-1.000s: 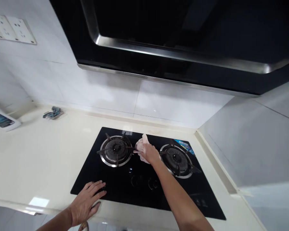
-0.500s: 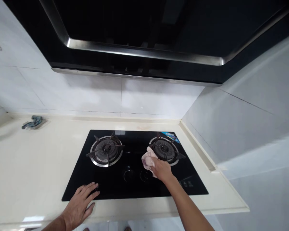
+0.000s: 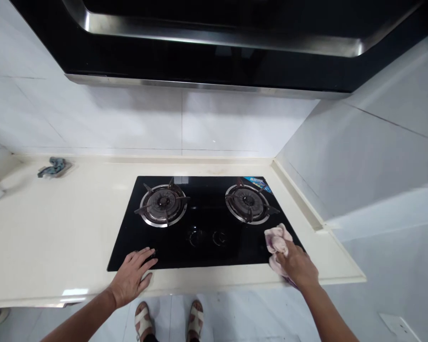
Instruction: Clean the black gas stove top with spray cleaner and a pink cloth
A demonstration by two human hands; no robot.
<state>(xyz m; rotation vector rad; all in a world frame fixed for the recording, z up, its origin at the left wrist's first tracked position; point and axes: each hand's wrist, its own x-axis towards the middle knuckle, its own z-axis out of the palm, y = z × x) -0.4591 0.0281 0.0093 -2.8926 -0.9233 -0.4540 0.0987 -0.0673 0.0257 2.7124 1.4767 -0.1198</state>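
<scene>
In the head view, your right hand (image 3: 299,267) has carried the pink cloth (image 3: 276,241) from beside the right burner (image 3: 248,203) to the front right corner of the black hob (image 3: 206,197), overlapping its edge. The left burner (image 3: 163,205) stands across from it; the range hood (image 3: 214,66) hangs overhead. Your right fingers bunch the cloth; your left hand (image 3: 132,274) lies palm down, fingers loosely spread, at the hob's front left.

Right hand (image 3: 299,268) gripping a pink cloth (image 3: 278,243) across the front edge of the hob (image 3: 204,218), near its right corner; left hand (image 3: 131,278), fingers (image 3: 146,257) extended, at front left. Tabletop (image 3: 67,228) surrounding; hood (image 3: 217,66) above.
</scene>
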